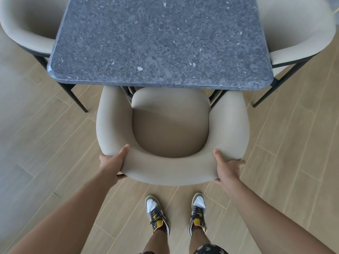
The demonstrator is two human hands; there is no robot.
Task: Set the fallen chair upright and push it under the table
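A beige padded chair [171, 123] with a curved backrest stands upright on its legs in front of me. Its arm ends and the front of its seat sit just under the near edge of the dark blue speckled stone table [159, 43]. My left hand [113, 163] grips the backrest at its left rear curve, thumb on top and fingers wrapped beneath. On the right rear curve my right hand [226, 166] holds the same backrest the same way. The chair's legs are mostly hidden below the seat.
Two more beige chairs stand at the table's sides, one at the left [27, 32] and one at the right [300, 33], with thin black legs reaching out over the wood-plank floor [55, 143]. My feet in sneakers [176, 213] stand just behind the chair.
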